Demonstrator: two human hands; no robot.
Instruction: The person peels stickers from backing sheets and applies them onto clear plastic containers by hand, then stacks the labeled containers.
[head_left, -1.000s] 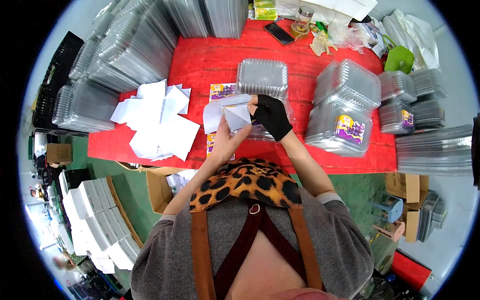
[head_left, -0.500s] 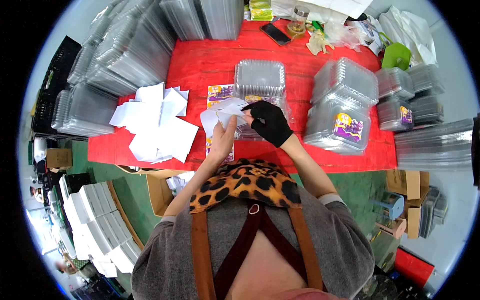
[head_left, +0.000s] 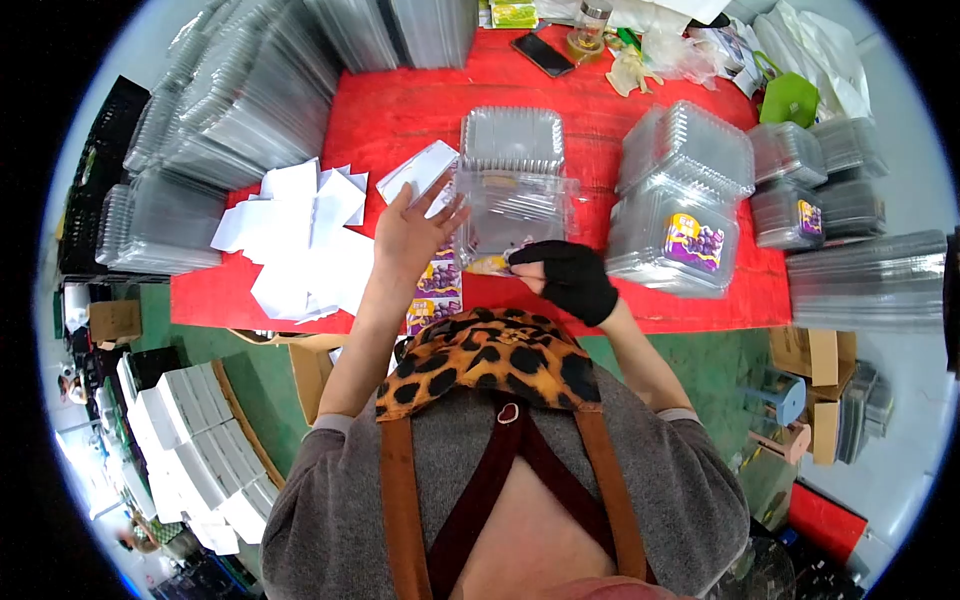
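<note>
My left hand (head_left: 412, 235), bare, has its fingers spread, and a white paper sheet (head_left: 418, 170) lies just beyond them; whether the thumb touches the sheet is unclear. A black fingerless glove covers my right hand (head_left: 570, 280), whose fingertips pinch a yellow-and-purple label (head_left: 488, 265) at the near edge of a clear plastic clamshell container (head_left: 510, 215). Behind that container stands a stack of similar clear containers (head_left: 512, 138). A printed grape label sheet (head_left: 435, 310) lies on the red table below my left hand.
Loose white papers (head_left: 315, 245) are heaped at the left. Tall stacks of clear containers (head_left: 250, 100) rise at the back left. On the right sit labelled containers (head_left: 675, 240). A phone (head_left: 543, 54), a tape roll (head_left: 584, 43) and a green bag (head_left: 790, 98) are farther back.
My left hand has opened and moved left, away from the right one; the folded white paper is now beyond it. My right hand has come down nearer to me, with a label in its fingertips.
</note>
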